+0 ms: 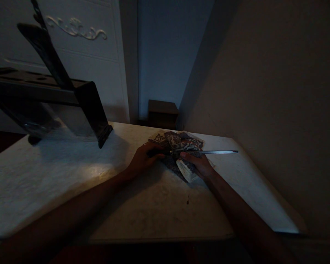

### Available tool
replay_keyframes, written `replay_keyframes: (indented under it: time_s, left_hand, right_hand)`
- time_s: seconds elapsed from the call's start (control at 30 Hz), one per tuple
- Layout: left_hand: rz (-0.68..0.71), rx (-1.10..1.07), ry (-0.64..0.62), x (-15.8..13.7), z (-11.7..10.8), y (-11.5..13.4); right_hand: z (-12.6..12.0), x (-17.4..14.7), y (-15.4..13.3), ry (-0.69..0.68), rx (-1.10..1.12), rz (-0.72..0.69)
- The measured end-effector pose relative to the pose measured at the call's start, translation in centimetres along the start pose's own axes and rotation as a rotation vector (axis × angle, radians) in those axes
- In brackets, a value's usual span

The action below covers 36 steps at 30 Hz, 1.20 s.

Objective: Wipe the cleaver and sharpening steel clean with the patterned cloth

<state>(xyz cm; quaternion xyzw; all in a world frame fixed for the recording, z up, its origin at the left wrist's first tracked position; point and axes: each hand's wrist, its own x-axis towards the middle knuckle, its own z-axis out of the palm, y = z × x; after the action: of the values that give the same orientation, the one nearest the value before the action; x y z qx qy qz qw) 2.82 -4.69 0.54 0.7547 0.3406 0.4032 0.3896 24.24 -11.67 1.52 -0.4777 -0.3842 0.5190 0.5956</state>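
Note:
My left hand (145, 157) is closed around the dark handle of a honing steel (218, 151). Its thin, shiny metal rod points to the right, lying nearly level above the table. My right hand (199, 164) grips a patterned brown and cream cloth (187, 170) close to the rod, with the thumb on top. Part of the cloth lies bunched on the table behind both hands. Whether the cloth wraps fully around the rod is hard to make out in the dim light.
A black knife block (89, 106) with clear panels stands at the left of the pale marbled table (159, 212), a dark long piece slanting up from it. Behind are a white door (99, 66) and a small dark box (163, 110). A wall (277, 91) borders the table's right side.

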Motion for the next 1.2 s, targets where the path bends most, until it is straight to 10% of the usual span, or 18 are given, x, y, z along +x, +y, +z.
replay_keyframes:
  time_s: [1.2]
  left_hand:
    - [0.248, 0.279, -0.087, -0.3, 0.5, -0.8]
  right_hand:
    - [0.1, 0.1, 0.1, 0.027, -0.004, 0.054]
